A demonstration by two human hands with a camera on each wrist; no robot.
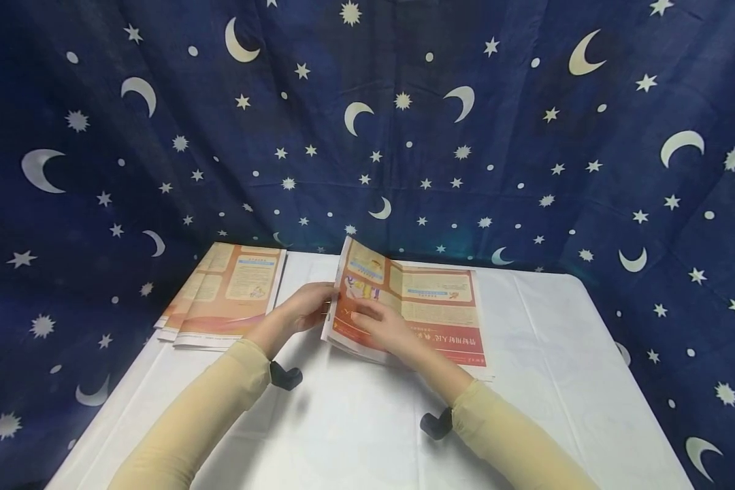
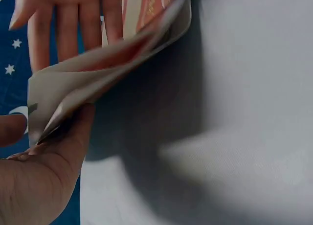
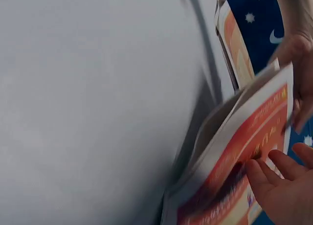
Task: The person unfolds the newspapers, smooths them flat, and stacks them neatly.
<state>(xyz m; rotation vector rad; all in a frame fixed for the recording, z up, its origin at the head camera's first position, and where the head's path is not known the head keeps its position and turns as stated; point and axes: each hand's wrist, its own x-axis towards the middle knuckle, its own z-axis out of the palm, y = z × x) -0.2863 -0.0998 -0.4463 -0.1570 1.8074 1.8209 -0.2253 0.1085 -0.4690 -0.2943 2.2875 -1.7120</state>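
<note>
A red and orange printed newspaper (image 1: 441,313) lies on the white table, its left part lifted and tilted up along a crease. My left hand (image 1: 312,306) grips the raised left edge; in the left wrist view the thumb (image 2: 73,142) lies against the folded sheets. With its fingers fairly straight, my right hand (image 1: 388,330) touches the printed face of the lifted part. The right wrist view shows these fingertips (image 3: 254,168) at the red print, and several layers parting at the edge.
To the left, a stack of similar folded newspapers (image 1: 233,292) lies near the back edge of the white-covered table (image 1: 355,429). A dark blue curtain (image 1: 404,170) with moons and stars hangs behind. Each wrist carries a small black device (image 1: 286,376).
</note>
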